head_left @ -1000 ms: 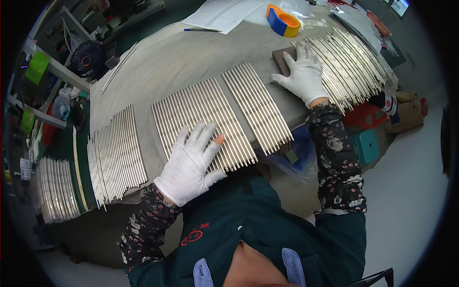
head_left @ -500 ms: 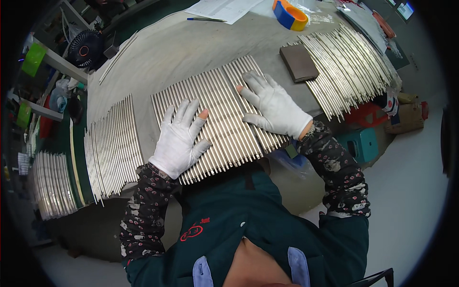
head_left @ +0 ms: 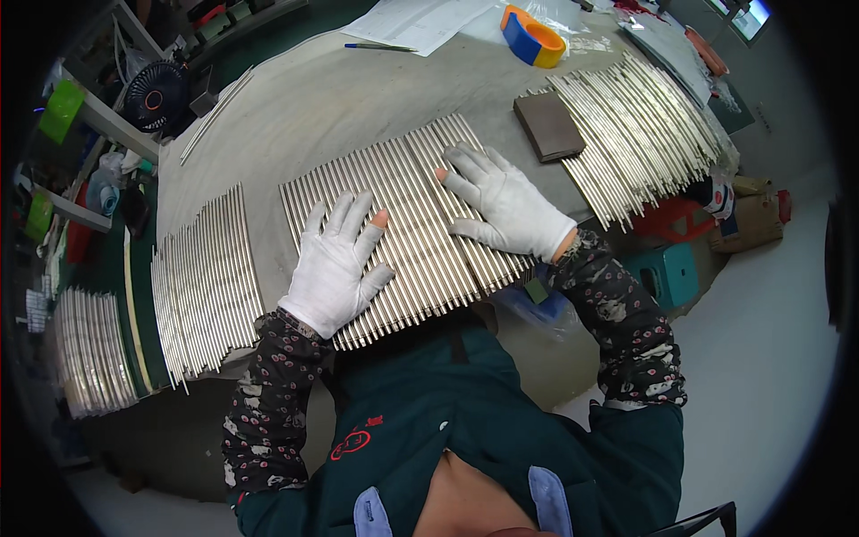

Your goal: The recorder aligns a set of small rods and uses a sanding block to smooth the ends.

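A row of thin silvery metal rods [head_left: 407, 215] lies side by side in front of me, its near ends at the table's front edge. My left hand [head_left: 331, 264], in a white glove with one bare fingertip, rests flat on the row's left part, fingers spread. On the right part, my right hand [head_left: 506, 204] lies with its gloved fingers stretched out and apart. A narrow dark gap runs through the row just left of the right hand. Rod parts under both palms are hidden.
More rods [head_left: 210, 282] lie at the left and a larger batch of rods [head_left: 640, 134] at the right, beside a brown block [head_left: 548, 127]. Farther back are a blue-and-orange tape roll [head_left: 532, 38], a pen [head_left: 380, 47] and paper sheets [head_left: 420, 20]. A fan [head_left: 157, 96] stands far left.
The view has shifted slightly, moving the whole scene a little in the picture. Both hands keep their flat, spread pose on the rods; no rod has visibly been picked up.
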Tool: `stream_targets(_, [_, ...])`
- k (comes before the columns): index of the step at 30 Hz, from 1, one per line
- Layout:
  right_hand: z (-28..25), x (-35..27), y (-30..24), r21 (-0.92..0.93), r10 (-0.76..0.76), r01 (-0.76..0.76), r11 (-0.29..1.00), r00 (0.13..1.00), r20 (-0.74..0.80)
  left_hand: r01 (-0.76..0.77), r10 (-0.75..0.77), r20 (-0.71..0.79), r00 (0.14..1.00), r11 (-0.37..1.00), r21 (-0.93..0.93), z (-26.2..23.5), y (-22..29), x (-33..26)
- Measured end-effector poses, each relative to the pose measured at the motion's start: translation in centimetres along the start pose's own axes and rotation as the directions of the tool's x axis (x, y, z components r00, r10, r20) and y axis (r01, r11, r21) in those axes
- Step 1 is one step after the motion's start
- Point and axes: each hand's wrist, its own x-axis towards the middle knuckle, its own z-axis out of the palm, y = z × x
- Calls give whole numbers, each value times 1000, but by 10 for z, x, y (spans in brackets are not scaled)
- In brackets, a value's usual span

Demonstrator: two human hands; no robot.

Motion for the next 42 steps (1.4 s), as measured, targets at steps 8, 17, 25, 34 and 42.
stream_targets(8, [1, -4, 8, 42, 2, -2, 999, 1000, -8, 8, -8, 15, 1000, 1000, 4, 0, 8, 11])
stream_targets(17, [2, -8, 15, 79, -1, 2, 997, 1000, -19, 2, -2, 12, 1000, 1000, 11, 2, 12, 19])
stream_targets(25, [4, -12, 23, 49, -19, 21, 999, 999, -40, 3, -3, 16, 1000, 1000, -1, 3, 15, 24])
stream_targets(34, [4, -18, 27, 105, 56, -43, 994, 990, -128, 6, -6, 0, 1000, 1000, 6, 4, 16, 24])
stream_targets(42, [1, -17, 26, 53, 56, -52, 997, 994, -96, 8, -8, 7, 1000, 1000, 3, 4, 16, 24])
